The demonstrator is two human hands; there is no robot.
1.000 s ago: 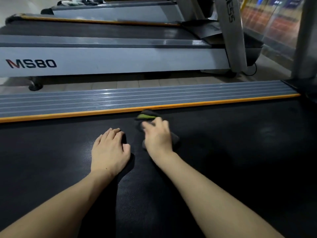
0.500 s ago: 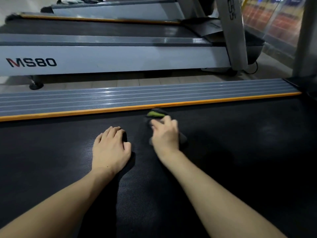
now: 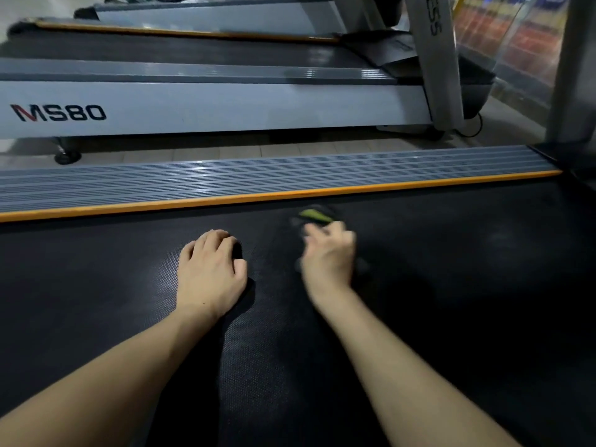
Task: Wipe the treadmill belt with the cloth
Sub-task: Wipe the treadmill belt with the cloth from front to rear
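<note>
The black textured treadmill belt (image 3: 451, 301) fills the lower half of the head view. A dark cloth with a green patch (image 3: 314, 217) lies on the belt near the orange edge strip (image 3: 225, 199). My right hand (image 3: 329, 256) presses down on the cloth with its fingers over it; the hand is motion-blurred and most of the cloth is hidden beneath it. My left hand (image 3: 211, 269) rests palm down on the belt to the left, fingers loosely bent, holding nothing.
A ribbed grey side rail (image 3: 258, 175) runs beyond the orange strip. Past a strip of tiled floor stands a second treadmill marked MS80 (image 3: 58, 112) with its upright post (image 3: 442, 59). A dark post (image 3: 574, 75) rises at the right.
My right hand has slid the cloth to the right along the belt, close to the orange strip. My left hand has stayed planted in place.
</note>
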